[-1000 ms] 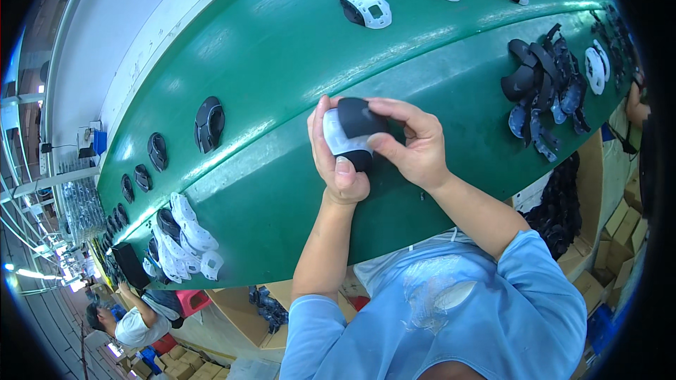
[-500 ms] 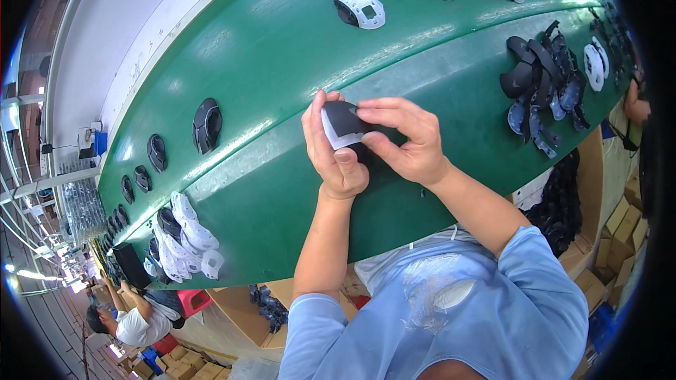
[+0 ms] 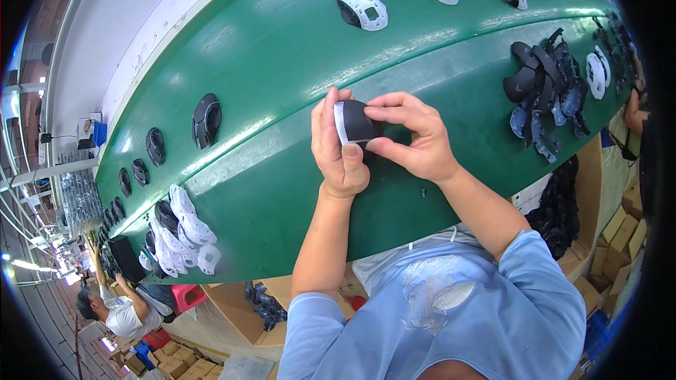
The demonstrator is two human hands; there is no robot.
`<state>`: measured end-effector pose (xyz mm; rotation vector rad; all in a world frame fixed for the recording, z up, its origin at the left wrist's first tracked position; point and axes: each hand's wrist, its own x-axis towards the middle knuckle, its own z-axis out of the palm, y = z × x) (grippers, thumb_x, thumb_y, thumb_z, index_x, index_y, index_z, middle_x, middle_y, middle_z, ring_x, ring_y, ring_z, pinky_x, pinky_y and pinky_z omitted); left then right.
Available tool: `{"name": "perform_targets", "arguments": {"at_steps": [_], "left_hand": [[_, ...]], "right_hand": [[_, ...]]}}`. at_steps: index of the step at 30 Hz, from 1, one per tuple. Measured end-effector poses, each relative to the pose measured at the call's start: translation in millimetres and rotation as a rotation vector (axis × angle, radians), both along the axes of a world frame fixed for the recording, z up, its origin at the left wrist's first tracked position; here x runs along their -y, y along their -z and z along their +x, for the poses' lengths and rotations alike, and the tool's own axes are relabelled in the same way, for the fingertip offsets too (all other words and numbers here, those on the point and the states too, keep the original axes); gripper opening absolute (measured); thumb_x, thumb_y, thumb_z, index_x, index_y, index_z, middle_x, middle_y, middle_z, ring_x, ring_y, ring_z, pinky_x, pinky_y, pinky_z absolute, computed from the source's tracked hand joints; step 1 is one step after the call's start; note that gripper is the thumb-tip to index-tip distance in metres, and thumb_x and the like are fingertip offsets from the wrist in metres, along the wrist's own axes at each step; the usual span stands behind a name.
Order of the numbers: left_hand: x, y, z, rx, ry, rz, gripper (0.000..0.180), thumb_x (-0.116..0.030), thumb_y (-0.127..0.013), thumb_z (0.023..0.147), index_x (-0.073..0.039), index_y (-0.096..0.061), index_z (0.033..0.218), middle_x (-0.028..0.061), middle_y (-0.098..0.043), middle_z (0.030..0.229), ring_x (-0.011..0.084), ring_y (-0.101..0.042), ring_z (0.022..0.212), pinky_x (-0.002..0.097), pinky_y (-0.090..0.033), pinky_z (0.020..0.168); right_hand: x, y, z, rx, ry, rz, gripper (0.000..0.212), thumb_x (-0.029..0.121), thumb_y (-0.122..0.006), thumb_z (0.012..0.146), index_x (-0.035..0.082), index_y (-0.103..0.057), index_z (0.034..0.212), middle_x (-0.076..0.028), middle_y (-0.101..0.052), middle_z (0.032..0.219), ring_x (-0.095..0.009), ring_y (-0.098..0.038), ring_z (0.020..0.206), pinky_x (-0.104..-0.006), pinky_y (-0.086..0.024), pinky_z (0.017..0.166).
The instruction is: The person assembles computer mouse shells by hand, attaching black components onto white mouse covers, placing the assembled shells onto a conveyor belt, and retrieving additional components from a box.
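Between my hands, above the green table point(image 3: 415, 88), is a mouse shell point(image 3: 359, 124) with a curved black cover and a white edge along its left side. My left hand point(image 3: 339, 148) cups it from the left, thumb against its near edge. The fingertips and thumb of my right hand point(image 3: 415, 135) pinch its right side. My fingers hide its underside and part of its right edge. A small dark piece point(image 3: 423, 193) lies on the table just below my right hand.
Left of my hands lie a stack of white mouse shells point(image 3: 184, 229) and a row of black mice point(image 3: 206, 121). White-and-black shells point(image 3: 361, 7) line the far side. A heap of black covers point(image 3: 546, 84) sits at right. Another person point(image 3: 127, 313) works at lower left.
The shell has turned between my hands, so its white edge now shows as a narrow strip at the left. My right hand has shifted slightly right.
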<state>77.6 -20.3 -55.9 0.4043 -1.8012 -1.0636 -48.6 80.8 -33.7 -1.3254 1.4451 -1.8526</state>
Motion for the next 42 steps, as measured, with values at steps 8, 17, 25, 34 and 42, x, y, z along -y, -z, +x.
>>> {"name": "perform_targets", "arguments": {"at_steps": [8, 17, 25, 34, 42], "left_hand": [[-1.7, -1.5, 1.0, -0.005, -0.04, 0.131, 0.096, -0.072, -0.038, 0.098, 0.01, -0.034, 0.148, 0.0182, -0.054, 0.131, 0.0283, -0.059, 0.115, 0.0393, -0.05, 0.096], [5.8, -8.1, 2.5, -0.271, 0.267, 0.697, 0.074, -0.056, -0.047, 0.102, 0.004, -0.039, 0.146, 0.0175, -0.053, 0.137, 0.0339, -0.058, 0.124, 0.0459, -0.049, 0.104], [6.5, -18.4, -4.7, -0.693, 0.516, 1.061, 0.05, -0.042, -0.048, 0.103, -0.004, -0.047, 0.136, 0.0103, -0.059, 0.125, 0.0311, -0.056, 0.121, 0.0462, -0.044, 0.111], [6.9, -24.0, -5.0, -0.658, 0.38, 1.017, 0.048, -0.039, -0.046, 0.103, -0.003, -0.049, 0.134, 0.0106, -0.06, 0.121, 0.0304, -0.056, 0.118, 0.0456, -0.043, 0.11], [1.7, -12.7, 2.9, 0.002, 0.006, 0.284, 0.048, -0.04, -0.049, 0.099, 0.004, -0.054, 0.117, 0.0132, -0.062, 0.104, 0.0194, -0.061, 0.096, 0.033, -0.051, 0.083]], "right_hand": [[3.4, 10.4, 21.2, -0.163, 0.092, 0.008, 0.044, 0.014, -0.077, 0.085, 0.008, -0.07, 0.127, -0.014, -0.064, 0.135, -0.033, -0.066, 0.108, -0.0409, -0.051, 0.097], [4.0, 1.6, 13.2, -0.464, 0.137, -0.032, 0.042, 0.016, -0.07, 0.091, 0.002, -0.064, 0.131, -0.015, -0.065, 0.133, -0.036, -0.062, 0.119, -0.0434, -0.048, 0.101], [0.7, 9.7, 20.4, 0.448, -0.286, 0.23, 0.038, 0.026, -0.079, 0.091, -0.002, -0.06, 0.108, -0.003, -0.062, 0.093, -0.006, -0.058, 0.081, -0.0242, -0.05, 0.069], [6.5, 7.8, 23.0, 0.082, -0.171, 0.224, 0.052, 0.022, -0.087, 0.081, -0.001, -0.055, 0.114, -0.006, -0.061, 0.094, -0.01, -0.058, 0.079, -0.0258, -0.05, 0.065], [7.9, 2.0, 18.3, 0.416, -0.167, 0.13, 0.047, 0.022, -0.079, 0.086, 0.001, -0.054, 0.12, -0.003, -0.059, 0.099, -0.01, -0.056, 0.093, -0.0276, -0.048, 0.085]]}}
